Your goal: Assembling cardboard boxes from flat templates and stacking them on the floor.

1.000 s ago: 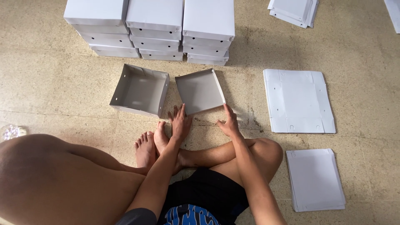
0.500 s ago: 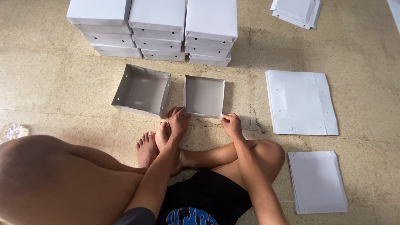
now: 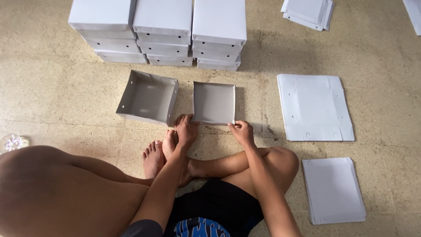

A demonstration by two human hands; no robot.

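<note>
I sit cross-legged on the floor. A shallow grey-white cardboard tray point(image 3: 214, 102) lies flat in front of my feet. My left hand point(image 3: 186, 130) pinches its near left corner. At the near right corner my right hand point(image 3: 241, 131) grips the front flap. Left of it stands a deeper folded box bottom point(image 3: 147, 96), open side up, touched by neither hand.
Three stacks of finished white boxes point(image 3: 163, 33) stand at the back. Flat unfolded cardboard sheets point(image 3: 314, 106) lie to the right, a second pile point(image 3: 334, 190) sits nearer me, and more sheets point(image 3: 309, 11) lie at the top right. A small shiny object point(image 3: 13, 142) rests at the left edge.
The tray was tilted and skewed; it has turned square to me and now lies flat. Both hands have shifted onto its near corners.
</note>
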